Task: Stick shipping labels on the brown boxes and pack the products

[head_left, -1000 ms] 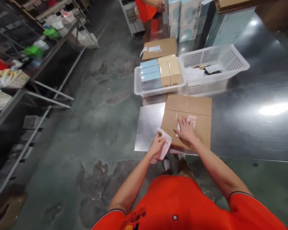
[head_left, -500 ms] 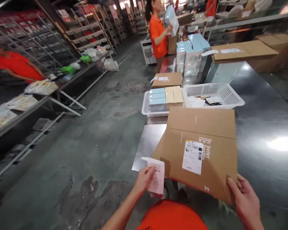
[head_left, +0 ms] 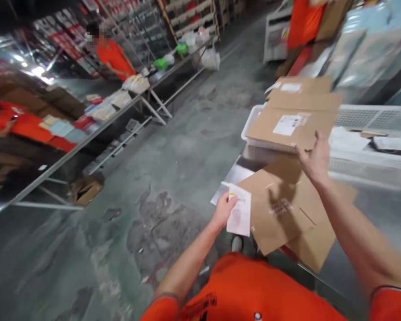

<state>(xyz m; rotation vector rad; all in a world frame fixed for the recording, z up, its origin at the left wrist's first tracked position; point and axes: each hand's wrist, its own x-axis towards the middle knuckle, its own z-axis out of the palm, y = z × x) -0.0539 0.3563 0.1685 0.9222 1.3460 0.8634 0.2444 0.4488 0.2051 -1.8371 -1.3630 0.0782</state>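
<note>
My left hand [head_left: 223,210] pinches a white label sheet [head_left: 239,218] beside the near table corner. My right hand [head_left: 316,158] reaches forward with its fingers spread, over the near edge of a flat cardboard box [head_left: 260,127] bearing a white label [head_left: 286,125]. This labelled box lies across the left white basket [head_left: 249,125] and covers what is inside. Another flat cardboard box [head_left: 263,209], with faint white print, rests on the metal table between my arms, and more cardboard shows beneath it. My right arm's shadow falls over it.
A second white basket [head_left: 361,154] holding papers stands at right. Behind are wrapped light-blue boxes [head_left: 364,53], blurred. Across the floor, a long table [head_left: 100,129] carries stacked packets, with people in orange beside it. An open carton [head_left: 87,189] sits under that table.
My right hand has carried the labelled cardboard box forward onto the left basket and its fingers have come off it. The view has swung left. My left hand keeps the label sheet.
</note>
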